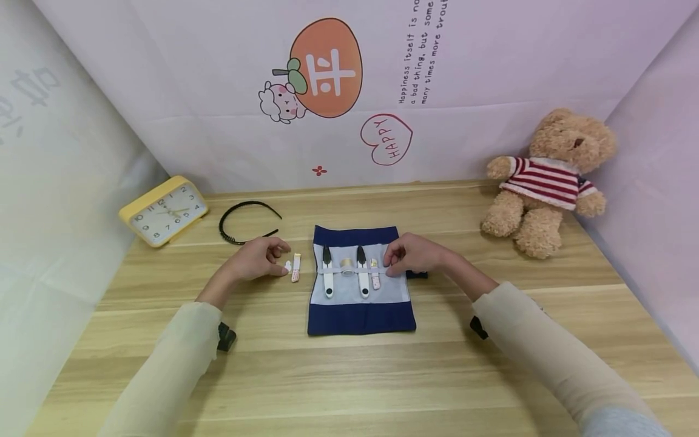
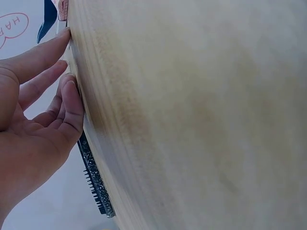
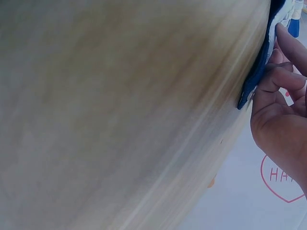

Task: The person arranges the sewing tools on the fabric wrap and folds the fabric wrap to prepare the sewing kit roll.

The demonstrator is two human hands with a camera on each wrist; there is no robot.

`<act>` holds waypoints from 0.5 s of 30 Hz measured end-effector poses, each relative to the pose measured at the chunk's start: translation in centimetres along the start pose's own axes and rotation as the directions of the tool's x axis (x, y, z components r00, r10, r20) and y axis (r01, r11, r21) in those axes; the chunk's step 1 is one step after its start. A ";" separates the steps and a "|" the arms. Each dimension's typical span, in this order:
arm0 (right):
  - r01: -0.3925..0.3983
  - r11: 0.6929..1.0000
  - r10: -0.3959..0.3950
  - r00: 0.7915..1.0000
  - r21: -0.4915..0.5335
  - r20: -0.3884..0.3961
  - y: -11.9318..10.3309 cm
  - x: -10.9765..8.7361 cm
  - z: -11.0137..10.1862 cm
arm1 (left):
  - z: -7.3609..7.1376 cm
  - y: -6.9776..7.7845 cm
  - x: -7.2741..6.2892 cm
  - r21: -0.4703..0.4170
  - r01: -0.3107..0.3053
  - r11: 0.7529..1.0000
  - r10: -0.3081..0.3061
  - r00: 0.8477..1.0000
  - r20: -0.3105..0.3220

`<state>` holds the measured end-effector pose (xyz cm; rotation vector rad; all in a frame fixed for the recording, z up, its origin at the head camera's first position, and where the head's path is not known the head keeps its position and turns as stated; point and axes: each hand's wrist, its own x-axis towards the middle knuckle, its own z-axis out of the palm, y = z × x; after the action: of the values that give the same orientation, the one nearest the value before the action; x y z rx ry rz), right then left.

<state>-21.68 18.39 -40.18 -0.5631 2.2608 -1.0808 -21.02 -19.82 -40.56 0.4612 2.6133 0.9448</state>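
Lying spread on the table [image 1: 327, 388], a blue pouch [image 1: 361, 318] is holding two white tools [image 1: 328, 282] with black tips, a spool [image 1: 347, 266] and a small tube [image 1: 375, 278] under its band [image 1: 337, 271], while the right hand [image 1: 417, 254] is touching its right side with bent fingers (whether they are pinching anything, I cannot tell). To its left, the left hand [image 1: 255, 261] is holding its thumb and fingers loosely apart, just beside a small white piece [image 1: 287, 266] and another tube [image 1: 296, 268]. A black headband [image 1: 222, 227] is lying beyond that hand, a yellow clock [image 1: 169, 212] is standing far left, and a teddy bear [image 1: 543, 182] is sitting far right.
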 end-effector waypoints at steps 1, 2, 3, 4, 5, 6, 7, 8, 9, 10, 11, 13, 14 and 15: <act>0.005 1.000 -0.005 1.000 -0.001 0.000 0.0 0.0 0.0 | 0.0 0.0 0.0 -0.001 -0.001 1.000 0.001 1.000 0.001; 0.010 1.000 -0.010 1.000 -0.003 0.000 0.1 0.0 0.0 | 0.0 0.0 0.0 -0.003 0.000 1.000 0.000 1.000 -0.001; 0.017 1.000 -0.017 1.000 -0.003 0.000 0.1 0.0 0.0 | 0.0 0.1 0.0 -0.005 0.001 1.000 -0.001 1.000 -0.003; 0.021 1.000 -0.021 1.000 -0.004 0.000 0.2 0.0 0.0 | 0.0 0.2 0.0 -0.008 0.001 1.000 -0.001 1.000 -0.006; 0.026 1.000 -0.026 1.000 -0.005 -0.001 0.3 0.0 0.0 | 0.0 0.2 -0.1 -0.014 0.000 1.000 0.000 1.000 -0.008; 0.032 0.999 -0.032 0.999 -0.005 -0.001 0.4 0.1 0.0 | 0.0 0.3 -0.1 -0.023 -0.001 1.000 0.000 1.000 -0.013; 0.038 0.999 -0.038 0.999 -0.006 -0.002 0.5 0.1 -0.1 | 0.0 0.4 -0.1 -0.030 -0.002 1.000 0.001 1.000 -0.018; 0.042 0.999 -0.042 0.999 -0.005 -0.003 0.5 0.1 -0.1 | 0.0 0.4 -0.1 -0.041 -0.004 0.999 0.003 1.000 -0.024; 0.047 0.999 -0.047 0.999 -0.006 -0.003 0.5 0.1 -0.1 | 0.0 0.5 -0.1 -0.052 -0.009 0.999 0.008 1.000 -0.027; 0.050 0.999 -0.050 0.999 -0.008 -0.004 0.5 0.1 -0.1 | 0.1 0.5 -0.1 -0.063 -0.015 0.998 0.013 0.999 -0.031; 0.052 0.999 -0.052 0.999 -0.011 -0.003 0.6 0.2 -0.1 | 0.1 0.5 0.0 -0.069 -0.023 0.997 0.020 0.999 -0.034; 0.059 0.998 -0.059 0.998 -0.019 0.001 0.5 0.2 -0.1 | 0.2 0.5 0.1 -0.070 -0.038 0.997 0.035 0.998 -0.043; 0.064 0.998 -0.064 0.998 -0.022 0.004 0.5 0.2 -0.1 | 0.2 0.5 0.1 -0.066 -0.046 0.997 0.043 0.998 -0.048; 0.061 0.998 -0.061 0.998 -0.024 0.006 0.5 0.2 -0.1 | 0.3 0.5 0.1 -0.060 -0.053 0.997 0.050 0.997 -0.051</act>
<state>-21.94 18.63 -40.56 -0.6479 2.2683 -1.0813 -20.95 -19.27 -40.50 0.4984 2.6198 1.0626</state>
